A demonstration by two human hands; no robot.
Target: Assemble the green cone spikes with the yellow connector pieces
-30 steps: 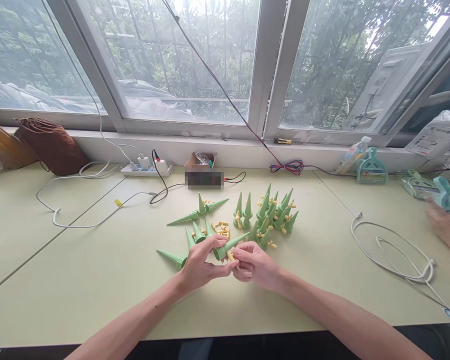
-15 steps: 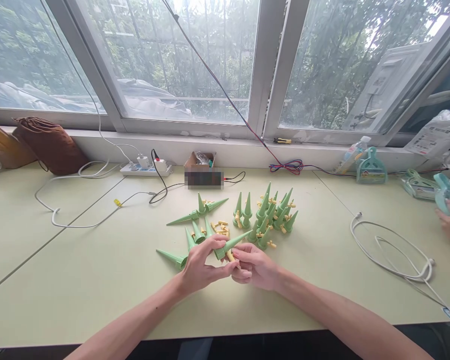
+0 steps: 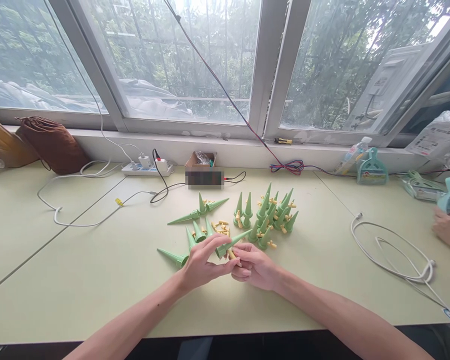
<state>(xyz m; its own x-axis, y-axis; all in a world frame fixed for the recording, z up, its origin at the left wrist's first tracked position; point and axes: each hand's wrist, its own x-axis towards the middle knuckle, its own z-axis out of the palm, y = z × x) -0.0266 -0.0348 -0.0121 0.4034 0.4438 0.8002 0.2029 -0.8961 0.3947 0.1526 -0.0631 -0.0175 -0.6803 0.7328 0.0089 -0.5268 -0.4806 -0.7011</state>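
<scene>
My left hand (image 3: 202,262) pinches a green plastic cone spike (image 3: 230,243) near its wide end, tip pointing up and right. My right hand (image 3: 255,265) is closed on a small yellow piece (image 3: 231,254) pressed at the base of that spike. Just beyond my hands stands a cluster of upright green spikes (image 3: 272,215) with yellow pieces fitted. To the left several green spikes (image 3: 193,217) lie flat or stand bare, with loose yellow pieces (image 3: 221,228) among them.
A pale green table (image 3: 78,270) runs under a window. A white power strip (image 3: 146,169), cables (image 3: 82,202), a small box (image 3: 202,160) and a brown pouch (image 3: 52,145) sit at the back. A white cord (image 3: 393,250) loops at right. Another person's hand (image 3: 446,230) holds teal items at the far right.
My hands have stayed together on the spike, shifting slightly. The other person's hand at the far right has drawn back toward the edge.
</scene>
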